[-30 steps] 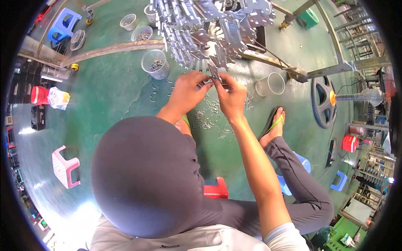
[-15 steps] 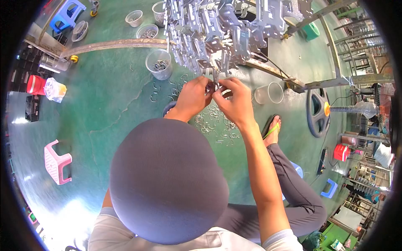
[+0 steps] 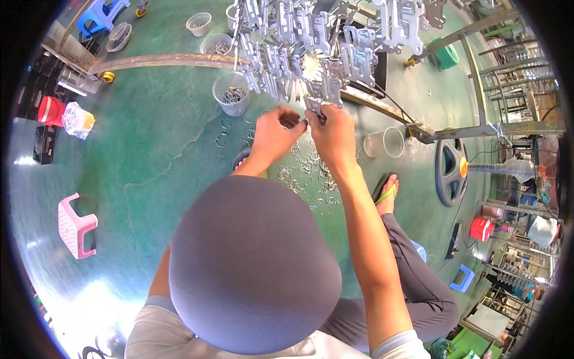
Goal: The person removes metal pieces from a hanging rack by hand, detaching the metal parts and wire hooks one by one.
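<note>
Several silvery stamped metal brackets (image 3: 311, 30) hang in a dense cluster at the top of the view. My right hand (image 3: 333, 134) is closed on a metal bracket (image 3: 314, 106) at the cluster's lower edge. Just to its left, my left hand (image 3: 272, 136) has its fingers curled toward the thumb. Whatever sits between those fingertips is too small to make out. Beneath both hands, many small metal hooks (image 3: 308, 173) lie scattered on the green floor (image 3: 167, 137). A dark bowl (image 3: 240, 157) is partly hidden behind my left wrist.
A clear tub of metal pieces (image 3: 232, 99) stands left of the hands, a clear plastic cup (image 3: 384, 143) to the right. Rusty frame bars (image 3: 173, 61) cross the upper area. A pink stool (image 3: 76, 226) is at left, a dark handwheel (image 3: 449, 170) at right.
My hands have drawn slightly apart; before, both met at one bracket. The left has come away to the left, while the right stays at the bracket. The view has shifted slightly.
</note>
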{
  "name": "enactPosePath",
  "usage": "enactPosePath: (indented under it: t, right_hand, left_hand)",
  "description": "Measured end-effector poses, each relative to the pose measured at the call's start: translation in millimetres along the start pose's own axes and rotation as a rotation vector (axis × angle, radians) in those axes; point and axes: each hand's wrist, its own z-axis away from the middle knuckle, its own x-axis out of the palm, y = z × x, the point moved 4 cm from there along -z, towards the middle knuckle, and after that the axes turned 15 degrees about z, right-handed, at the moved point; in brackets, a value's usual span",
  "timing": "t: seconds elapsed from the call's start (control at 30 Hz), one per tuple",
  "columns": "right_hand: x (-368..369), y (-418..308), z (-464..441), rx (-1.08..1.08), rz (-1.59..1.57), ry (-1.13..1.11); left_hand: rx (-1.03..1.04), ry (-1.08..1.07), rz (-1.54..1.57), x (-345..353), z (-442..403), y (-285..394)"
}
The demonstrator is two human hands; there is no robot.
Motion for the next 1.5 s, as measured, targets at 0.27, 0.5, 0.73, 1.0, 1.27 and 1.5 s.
enactPosePath:
  t: [0.27,0.5,0.73,1.0,1.27,1.5]
  right_hand:
    - [12,3,-7,0.044,-0.076,0.009]
    - [17,7,4,0.107,-0.152,0.027]
    - [11,18,18,0.178,-0.086,0.082]
    - [4,15,23,0.192,-0.079,0.075]
    - [-3,6,25,0.209,0.155,0.039]
    - [-1,14,22,0.192,0.058,0.037]
  left_hand:
    - [-0.329,0.013,1.091,-9,-32,-38]
    - [-0.437,0.027,1.005,-3,-28,-37]
    - [-0.359,-0.031,1.091,13,-23,-36]
    - [-0.323,-0.055,1.072,16,-18,-42]
    - [-0.322,-0.070,1.064,16,-18,-41]
    - [-0.322,-0.096,1.057,15,-21,-48]
